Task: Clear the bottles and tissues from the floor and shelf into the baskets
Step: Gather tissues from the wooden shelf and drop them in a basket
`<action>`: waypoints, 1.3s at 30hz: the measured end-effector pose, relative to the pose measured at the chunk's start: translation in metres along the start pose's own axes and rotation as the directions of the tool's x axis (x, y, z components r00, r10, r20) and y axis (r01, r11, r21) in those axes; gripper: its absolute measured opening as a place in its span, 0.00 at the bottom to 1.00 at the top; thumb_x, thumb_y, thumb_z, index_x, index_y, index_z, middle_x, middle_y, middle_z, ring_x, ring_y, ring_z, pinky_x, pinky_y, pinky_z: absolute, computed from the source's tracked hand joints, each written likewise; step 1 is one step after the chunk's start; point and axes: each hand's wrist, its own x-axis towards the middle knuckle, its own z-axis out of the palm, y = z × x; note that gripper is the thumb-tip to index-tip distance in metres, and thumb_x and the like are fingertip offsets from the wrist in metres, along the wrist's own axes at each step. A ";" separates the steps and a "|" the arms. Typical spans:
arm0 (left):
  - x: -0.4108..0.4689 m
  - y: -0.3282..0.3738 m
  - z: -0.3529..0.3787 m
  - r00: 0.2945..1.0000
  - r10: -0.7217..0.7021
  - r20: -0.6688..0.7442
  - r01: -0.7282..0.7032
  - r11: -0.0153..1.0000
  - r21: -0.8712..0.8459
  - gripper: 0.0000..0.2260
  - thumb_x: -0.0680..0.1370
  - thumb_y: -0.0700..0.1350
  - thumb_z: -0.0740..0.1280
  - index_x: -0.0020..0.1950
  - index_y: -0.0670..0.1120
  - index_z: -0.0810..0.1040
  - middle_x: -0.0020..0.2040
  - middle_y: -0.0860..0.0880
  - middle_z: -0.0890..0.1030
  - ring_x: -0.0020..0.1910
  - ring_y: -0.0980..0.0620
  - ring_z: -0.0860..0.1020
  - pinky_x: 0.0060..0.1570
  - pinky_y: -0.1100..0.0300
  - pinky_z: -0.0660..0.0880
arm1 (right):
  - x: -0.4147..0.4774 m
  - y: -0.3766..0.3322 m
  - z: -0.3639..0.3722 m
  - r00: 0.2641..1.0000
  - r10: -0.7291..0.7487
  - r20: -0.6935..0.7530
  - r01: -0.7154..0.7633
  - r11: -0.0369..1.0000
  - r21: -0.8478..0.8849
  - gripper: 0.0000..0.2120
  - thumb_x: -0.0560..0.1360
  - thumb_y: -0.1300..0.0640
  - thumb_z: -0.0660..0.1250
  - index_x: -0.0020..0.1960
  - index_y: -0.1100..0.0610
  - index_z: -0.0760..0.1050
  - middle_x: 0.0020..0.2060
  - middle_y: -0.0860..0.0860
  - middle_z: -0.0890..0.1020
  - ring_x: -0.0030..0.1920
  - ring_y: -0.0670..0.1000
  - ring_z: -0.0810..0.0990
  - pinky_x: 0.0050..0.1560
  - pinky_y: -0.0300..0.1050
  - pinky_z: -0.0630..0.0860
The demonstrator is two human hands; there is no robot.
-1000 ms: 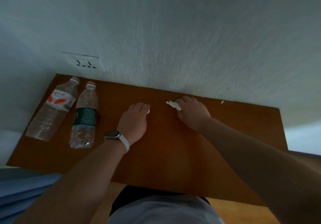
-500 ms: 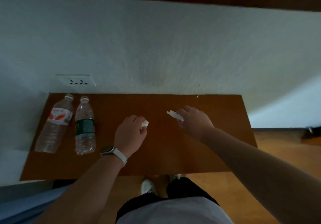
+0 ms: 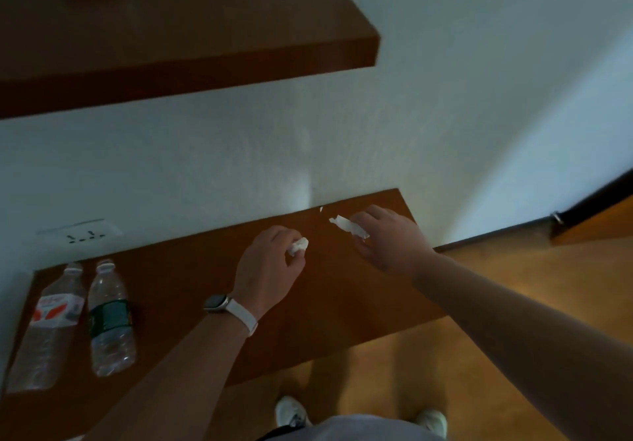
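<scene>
Person at a wooden shelf (image 3: 325, 303) is pinching a crumpled tissue (image 3: 298, 245) in the curled fingers of the left hand (image 3: 270, 269) near the back edge, while the right hand (image 3: 387, 238) is gripping a tissue strip (image 3: 347, 226) between curled fingertips toward the back right corner. A red-labelled bottle (image 3: 51, 324) and a green-labelled bottle (image 3: 109, 320) are lying side by side at the left end.

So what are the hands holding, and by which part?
Left hand pinches a balled tissue in its fingertips. Right hand pinches a tissue strip by one end; the other end sticks out free.
</scene>
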 end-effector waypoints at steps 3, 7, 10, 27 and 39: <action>0.017 0.046 0.017 0.998 0.058 -0.002 -0.058 0.998 -0.016 0.09 0.79 0.47 0.67 0.58 0.48 0.78 0.52 0.52 0.79 0.51 0.53 0.76 0.47 0.59 0.75 | -0.020 0.043 -0.023 0.998 0.057 -0.035 -0.056 0.998 0.004 0.15 0.76 0.50 0.66 0.61 0.51 0.74 0.51 0.48 0.78 0.46 0.49 0.77 0.40 0.40 0.69; 0.037 0.109 0.045 0.991 0.134 -0.002 -0.134 0.991 -0.018 0.09 0.78 0.49 0.67 0.58 0.50 0.79 0.51 0.53 0.80 0.49 0.56 0.75 0.44 0.67 0.71 | -0.062 0.098 -0.055 0.986 0.125 -0.113 -0.123 0.992 0.022 0.12 0.76 0.51 0.66 0.59 0.51 0.75 0.49 0.47 0.79 0.42 0.45 0.75 0.38 0.37 0.66; 0.061 0.174 0.076 0.974 0.228 0.009 -0.228 0.974 -0.014 0.10 0.78 0.48 0.68 0.58 0.49 0.79 0.52 0.52 0.81 0.50 0.54 0.77 0.46 0.63 0.75 | -0.103 0.156 -0.083 0.967 0.195 -0.166 -0.188 0.981 0.055 0.12 0.76 0.51 0.64 0.58 0.51 0.75 0.49 0.46 0.78 0.41 0.43 0.73 0.36 0.35 0.65; 0.120 0.509 0.243 0.773 0.632 0.059 -0.620 0.772 -0.142 0.07 0.75 0.42 0.72 0.53 0.45 0.80 0.49 0.51 0.82 0.46 0.50 0.78 0.44 0.59 0.73 | -0.333 0.420 -0.165 0.748 0.593 -0.298 -0.591 0.800 0.105 0.14 0.76 0.49 0.63 0.60 0.51 0.74 0.51 0.46 0.78 0.43 0.45 0.74 0.37 0.39 0.69; 0.200 0.617 0.356 0.621 0.763 0.181 -0.697 0.642 -0.318 0.11 0.78 0.48 0.69 0.58 0.47 0.79 0.51 0.50 0.81 0.48 0.53 0.77 0.49 0.60 0.76 | -0.380 0.516 -0.175 0.535 0.769 -0.351 -0.792 0.601 0.110 0.14 0.74 0.53 0.67 0.59 0.52 0.77 0.48 0.47 0.79 0.43 0.50 0.78 0.36 0.40 0.67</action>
